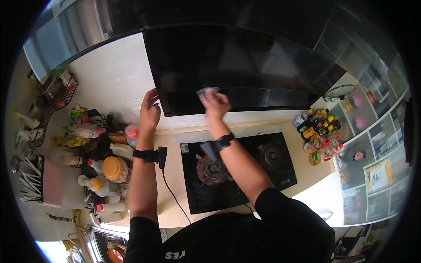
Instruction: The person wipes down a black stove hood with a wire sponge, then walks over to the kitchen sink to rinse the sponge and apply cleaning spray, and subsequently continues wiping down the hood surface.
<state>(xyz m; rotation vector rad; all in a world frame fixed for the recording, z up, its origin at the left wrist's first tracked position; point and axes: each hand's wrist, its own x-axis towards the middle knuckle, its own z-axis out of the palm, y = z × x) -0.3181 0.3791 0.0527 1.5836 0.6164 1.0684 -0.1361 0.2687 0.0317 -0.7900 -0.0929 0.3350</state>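
Observation:
My right hand [215, 103] presses a crumpled, greyish wiping pad or cloth [208, 90] against the glossy black front panel of a range hood [243, 65], near its lower edge. The hand is slightly blurred, and the pad's exact material cannot be told. At the hood's lower left edge is my left hand [150, 110], its fingers bent and touching or nearly touching the side; nothing shows in it. Both wrists wear black straps with small devices. Below my arms lies a black glass gas hob [210, 194] with two burners.
Sauce and oil bottles [317, 131] crowd the counter at the right, beneath a glass pot lid [340, 92] on the wall. At left stand a jar with an orange lid [111, 167], several bottles and wire racks [61, 102]. A black cable [172, 192] hangs from the left wrist device.

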